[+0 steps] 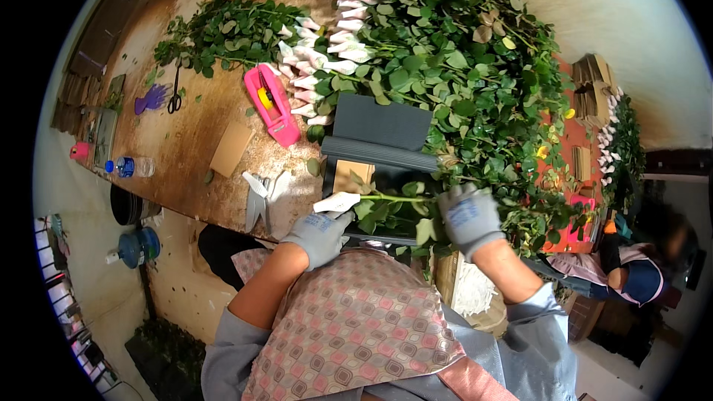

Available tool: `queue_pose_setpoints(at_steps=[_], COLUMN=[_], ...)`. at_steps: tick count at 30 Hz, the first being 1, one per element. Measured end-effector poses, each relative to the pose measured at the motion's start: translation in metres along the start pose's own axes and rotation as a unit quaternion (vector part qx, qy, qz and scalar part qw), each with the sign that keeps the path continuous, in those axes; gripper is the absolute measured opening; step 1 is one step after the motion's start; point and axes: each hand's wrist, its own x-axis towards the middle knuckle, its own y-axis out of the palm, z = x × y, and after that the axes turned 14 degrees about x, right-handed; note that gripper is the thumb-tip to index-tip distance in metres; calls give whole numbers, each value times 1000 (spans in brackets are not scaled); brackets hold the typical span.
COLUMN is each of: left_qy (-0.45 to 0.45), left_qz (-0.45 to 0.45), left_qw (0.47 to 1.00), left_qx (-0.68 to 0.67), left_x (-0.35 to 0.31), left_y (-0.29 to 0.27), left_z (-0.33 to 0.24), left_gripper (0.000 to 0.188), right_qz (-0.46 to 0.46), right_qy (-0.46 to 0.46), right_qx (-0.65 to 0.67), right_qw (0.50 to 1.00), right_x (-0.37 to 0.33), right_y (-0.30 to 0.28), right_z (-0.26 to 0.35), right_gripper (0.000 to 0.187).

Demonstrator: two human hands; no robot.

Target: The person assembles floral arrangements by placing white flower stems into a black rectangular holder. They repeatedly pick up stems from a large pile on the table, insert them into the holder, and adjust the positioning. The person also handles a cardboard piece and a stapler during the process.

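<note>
Head view: flower stem (390, 197), bud (337, 202) already white-sleeved, across black stand (382, 122) near middle, apparently unbundled. Left hand (316, 239) half-curled at bud, right hand (469, 217) half-curled rightward along stem; grips unclear. Leafy pile (460, 52), far right, seemingly left to do.

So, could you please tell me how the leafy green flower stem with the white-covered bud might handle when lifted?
The leafy green flower stem is likely fairly stiff, running nearly straight. Its broad, thin green leaves may flop and snag, as they spread sideways. The white-covered bud, being small, is probably light.
</note>
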Motion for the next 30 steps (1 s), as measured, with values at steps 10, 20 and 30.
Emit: queue_pose_setpoints(at_steps=[10, 20, 30], left_qy=[-10, -7, -42], left_qz=[25, 55, -115], left_qw=[1000, 998, 991], left_qx=[-3, 12, 59], left_x=[4, 3, 50], left_y=[14, -2, -24], left_z=[6, 2, 60], left_gripper=[55, 64, 34], right_qz=[-55, -5, -78], right_qy=[-36, -174, -246], right_qx=[12, 165, 207], right_qw=[998, 971, 944], right_x=[31, 125, 138], right_y=[51, 66, 88], right_z=[20, 91, 77], right_gripper=[25, 28, 34])
